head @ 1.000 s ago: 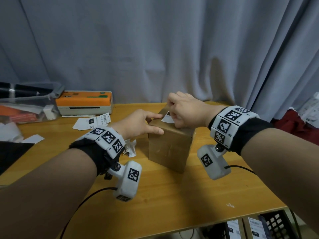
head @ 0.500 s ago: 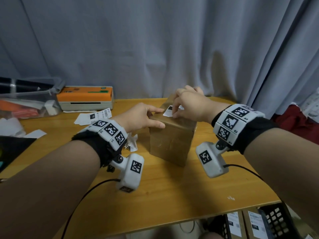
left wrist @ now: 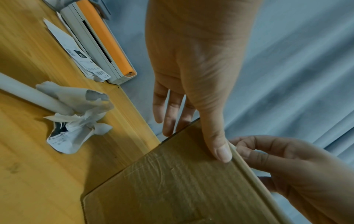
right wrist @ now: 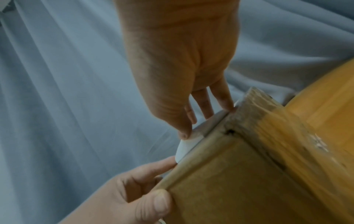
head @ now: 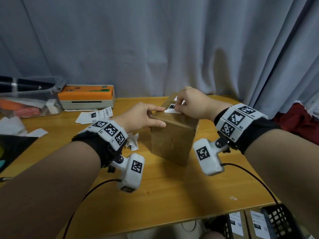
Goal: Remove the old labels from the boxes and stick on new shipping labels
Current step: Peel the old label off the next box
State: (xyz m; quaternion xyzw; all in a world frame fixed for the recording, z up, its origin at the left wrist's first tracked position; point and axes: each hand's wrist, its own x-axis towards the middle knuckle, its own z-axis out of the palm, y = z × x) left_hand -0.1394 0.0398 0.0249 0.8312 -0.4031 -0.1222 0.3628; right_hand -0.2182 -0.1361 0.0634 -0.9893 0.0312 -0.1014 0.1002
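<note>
Cardboard box (head: 172, 135) near the bench's back edge; your left hand (head: 143, 116) grips its top corner; right hand (head: 191, 104) pinches the white label (head: 170, 110), half-lifted; next, peel slow and low so it doesn't tear.

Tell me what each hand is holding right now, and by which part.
The left hand steadies the cardboard box at its top near corner, thumb on the side. The right hand pinches the white label on the box top by its lifted edge.

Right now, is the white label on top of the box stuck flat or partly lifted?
Partly lifted. The right hand pinches the label, whose near edge curls above the box top.
</note>
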